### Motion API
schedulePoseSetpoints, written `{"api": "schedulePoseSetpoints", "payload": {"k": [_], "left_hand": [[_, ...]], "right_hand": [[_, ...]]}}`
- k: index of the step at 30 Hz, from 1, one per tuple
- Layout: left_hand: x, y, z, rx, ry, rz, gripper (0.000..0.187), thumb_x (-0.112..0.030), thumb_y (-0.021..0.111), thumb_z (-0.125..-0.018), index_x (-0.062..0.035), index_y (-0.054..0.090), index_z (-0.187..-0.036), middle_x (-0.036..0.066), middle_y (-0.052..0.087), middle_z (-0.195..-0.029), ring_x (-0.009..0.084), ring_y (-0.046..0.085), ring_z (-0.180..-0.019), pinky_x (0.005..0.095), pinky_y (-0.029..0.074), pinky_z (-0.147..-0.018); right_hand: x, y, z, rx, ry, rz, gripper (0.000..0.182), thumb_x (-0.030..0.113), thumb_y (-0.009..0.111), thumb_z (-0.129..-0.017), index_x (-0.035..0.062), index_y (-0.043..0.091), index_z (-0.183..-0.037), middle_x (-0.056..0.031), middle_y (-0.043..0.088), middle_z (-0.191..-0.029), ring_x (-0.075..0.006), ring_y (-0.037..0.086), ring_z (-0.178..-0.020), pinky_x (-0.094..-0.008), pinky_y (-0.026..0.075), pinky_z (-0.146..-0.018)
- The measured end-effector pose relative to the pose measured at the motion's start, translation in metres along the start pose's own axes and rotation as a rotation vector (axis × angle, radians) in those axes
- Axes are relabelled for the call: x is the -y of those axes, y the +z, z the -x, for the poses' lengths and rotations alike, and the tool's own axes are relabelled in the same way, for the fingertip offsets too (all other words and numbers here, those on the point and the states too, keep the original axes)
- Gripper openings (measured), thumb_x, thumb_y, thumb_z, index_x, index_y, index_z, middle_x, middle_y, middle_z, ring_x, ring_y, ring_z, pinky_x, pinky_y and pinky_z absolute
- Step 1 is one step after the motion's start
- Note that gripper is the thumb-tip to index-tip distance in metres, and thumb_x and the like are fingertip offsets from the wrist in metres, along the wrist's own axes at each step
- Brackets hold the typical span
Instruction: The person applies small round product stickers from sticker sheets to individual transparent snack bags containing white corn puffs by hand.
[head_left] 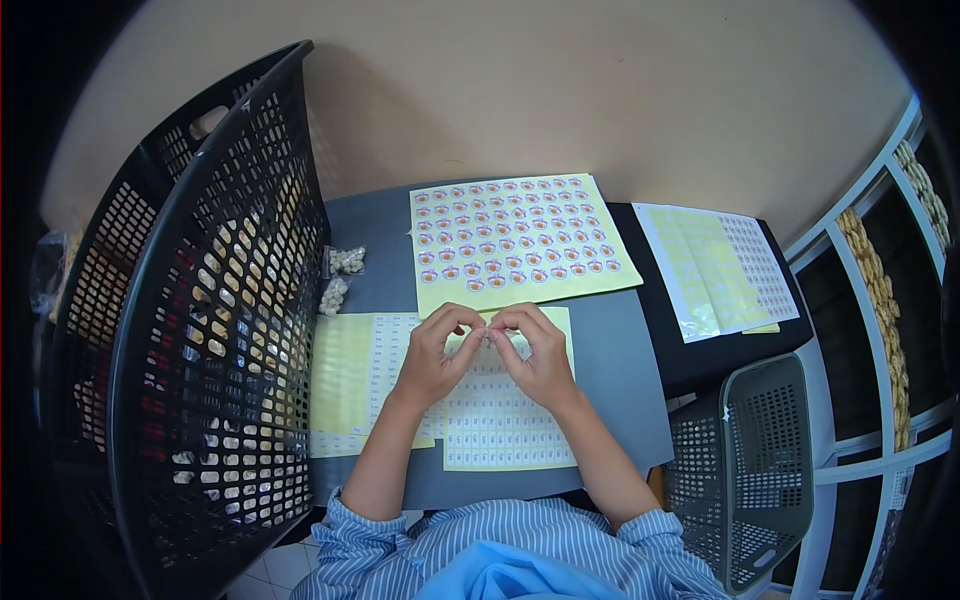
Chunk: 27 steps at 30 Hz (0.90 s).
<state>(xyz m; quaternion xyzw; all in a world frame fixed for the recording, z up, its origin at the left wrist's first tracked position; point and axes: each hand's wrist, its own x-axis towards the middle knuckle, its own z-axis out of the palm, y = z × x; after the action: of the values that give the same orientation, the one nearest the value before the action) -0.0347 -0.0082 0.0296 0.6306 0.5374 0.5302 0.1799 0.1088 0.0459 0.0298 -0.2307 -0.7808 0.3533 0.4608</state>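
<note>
My left hand (438,352) and my right hand (534,358) meet fingertip to fingertip, both pinched. Whatever lies between the fingertips is too small to make out. Beneath them is a sheet of small rectangular labels (510,430), partly covered by my hands. A second label sheet, with a bare yellow part (342,365), lies to its left. Just beyond my fingers rests a larger yellow sheet with rows of round orange stickers (515,235). Two small clear bags of whitish pieces, one farther back (347,262) and one nearer (334,296), sit at the left.
A tall dark plastic basket (215,300) with packed goods showing through its holes stands at the left. The grey table (610,370) meets a wall at the back. At right are a black surface with more sticker sheets (715,265), a green-grey basket (765,450) and a white-framed rack (870,300).
</note>
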Motion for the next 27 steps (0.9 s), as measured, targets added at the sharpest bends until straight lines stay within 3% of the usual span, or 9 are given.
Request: {"api": "schedulePoseSetpoints", "payload": {"k": [27], "left_hand": [[0.0004, 0.0035, -0.0008, 0.015, 0.027, -0.022, 0.007, -0.001, 0.056, -0.077, -0.0006, 0.054, -0.083, 0.009, 0.057, -0.08, 0.018, 0.057, -0.071, 0.0274, 0.045, -0.061]], "right_hand": [[-0.0022, -0.0021, 0.0005, 0.042, 0.06, 0.04, 0.009, 0.002, 0.057, -0.077, -0.0025, 0.052, -0.082, -0.0114, 0.054, -0.084, -0.0255, 0.056, -0.076, -0.0316, 0.044, -0.068]]}}
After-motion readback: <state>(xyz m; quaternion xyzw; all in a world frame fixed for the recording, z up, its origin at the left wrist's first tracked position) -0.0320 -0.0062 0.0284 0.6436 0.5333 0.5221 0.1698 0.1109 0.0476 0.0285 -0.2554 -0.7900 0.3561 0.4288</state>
